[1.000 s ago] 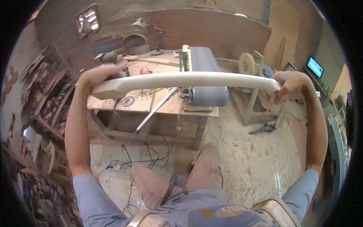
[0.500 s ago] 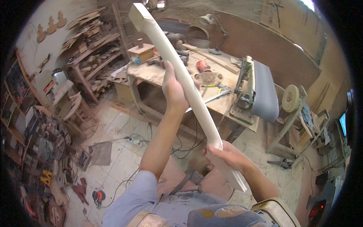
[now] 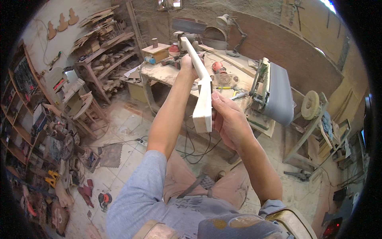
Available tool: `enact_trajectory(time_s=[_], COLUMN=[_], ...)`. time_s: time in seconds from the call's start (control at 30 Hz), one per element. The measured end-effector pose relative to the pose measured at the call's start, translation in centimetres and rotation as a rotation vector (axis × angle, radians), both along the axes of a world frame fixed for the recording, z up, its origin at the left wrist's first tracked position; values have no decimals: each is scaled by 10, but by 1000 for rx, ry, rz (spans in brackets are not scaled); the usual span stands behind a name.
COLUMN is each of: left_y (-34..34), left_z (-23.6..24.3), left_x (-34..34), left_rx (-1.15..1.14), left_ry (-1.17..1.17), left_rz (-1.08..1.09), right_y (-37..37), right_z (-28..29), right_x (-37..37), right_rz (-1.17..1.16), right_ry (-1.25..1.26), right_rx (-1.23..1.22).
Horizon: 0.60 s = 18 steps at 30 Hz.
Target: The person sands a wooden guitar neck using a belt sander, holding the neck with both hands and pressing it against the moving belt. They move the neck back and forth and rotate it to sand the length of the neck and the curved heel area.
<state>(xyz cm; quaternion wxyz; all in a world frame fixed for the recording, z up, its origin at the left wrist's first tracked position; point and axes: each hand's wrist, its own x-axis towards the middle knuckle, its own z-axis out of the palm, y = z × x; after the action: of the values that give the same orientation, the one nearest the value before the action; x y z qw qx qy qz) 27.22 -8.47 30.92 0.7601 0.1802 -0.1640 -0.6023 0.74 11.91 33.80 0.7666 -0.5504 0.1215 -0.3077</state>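
Observation:
A long, pale wooden piece [image 3: 202, 107] like an instrument neck points away from me, its angled, blocky near end low and its far end over the workbench. My left hand [image 3: 188, 64] is closed round its far shaft, arm stretched out, fingers partly hidden behind it. My right hand [image 3: 226, 113] grips the near section from the right, thumb along its side. Beyond them the dusty bench [image 3: 156, 71] bears a red power tool [image 3: 219, 67], a yellow-handled tool [image 3: 224, 88] and wooden strips. A belt sander [image 3: 276, 89] stands at the bench's right end.
Shelves of wood offcuts [image 3: 105, 53] are at the back left, a cluttered rack [image 3: 16, 115] along the left. A buffing wheel [image 3: 309, 104] on a frame stands right. Cables and a power strip [image 3: 141, 141] lie on the tiled floor, with an orange-and-black power tool [image 3: 105, 199] lower left.
The piece went from crosswise, held at both ends, to upright-diagonal, then to pointing away from me, lengthwise. My left hand moved farther forward; my right hand rose toward the middle of the view.

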Motion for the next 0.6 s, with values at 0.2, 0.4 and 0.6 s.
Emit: enact_trajectory(time_s=[0.2, 0.4, 0.6], left_y=[-3, 32, 65], left_z=[2, 23, 45], left_x=[-5, -45, -69], left_rx=[-25, -6, -15], left_ry=[25, -65, -117], left_rz=[-95, 39, 16], right_y=[8, 9, 16], right_z=[6, 14, 24], right_x=[-5, -13, -22], right_rz=[-47, -45, -27], right_ry=[-21, -73, -144], right_rx=[-24, -37, -37])
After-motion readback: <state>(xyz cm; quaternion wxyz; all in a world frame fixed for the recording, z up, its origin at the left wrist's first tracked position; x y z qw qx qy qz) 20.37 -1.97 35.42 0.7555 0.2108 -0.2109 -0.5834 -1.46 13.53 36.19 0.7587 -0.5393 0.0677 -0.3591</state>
